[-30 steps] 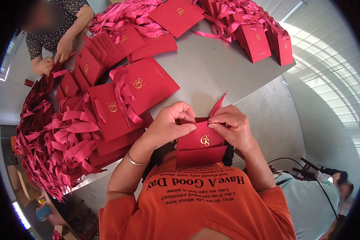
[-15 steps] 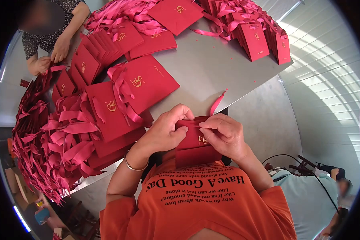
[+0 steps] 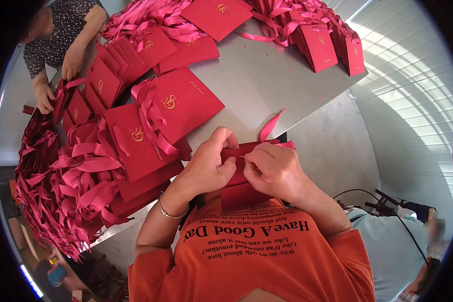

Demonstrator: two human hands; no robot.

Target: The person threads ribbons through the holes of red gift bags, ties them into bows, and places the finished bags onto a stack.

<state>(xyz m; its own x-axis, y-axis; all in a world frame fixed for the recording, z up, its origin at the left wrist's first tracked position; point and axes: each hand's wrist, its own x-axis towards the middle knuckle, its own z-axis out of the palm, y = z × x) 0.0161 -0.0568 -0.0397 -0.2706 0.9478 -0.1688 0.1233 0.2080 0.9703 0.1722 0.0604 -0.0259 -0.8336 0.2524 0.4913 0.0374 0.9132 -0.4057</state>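
A small red paper bag (image 3: 244,196) with a folded lower part lies against my orange shirt, in front of me. My left hand (image 3: 211,163) is closed on its left upper edge, thumb and fingers curled. Over the bag's upper right, my right hand (image 3: 277,168) is closed in a pinch, with a thin pale tip showing at its fingertips that looks like a ribbon end. A pink ribbon (image 3: 271,127) sticks out beyond the bag onto the metal table. The gold print on the bag is covered by my right hand.
The metal table (image 3: 267,75) carries stacked red bags (image 3: 194,103) with ribbons to the left and more bags (image 3: 317,48) at the far right. A heap of ribboned bags (image 3: 85,171) fills the left side. Another person's hands (image 3: 45,98) handle bags at upper left; a person in light blue (image 3: 382,246) sits right.
My right hand has turned knuckles-up and moved slightly left over the bag, covering the gold print. A pink ribbon piece now shows behind it. The other person's hand has moved down.
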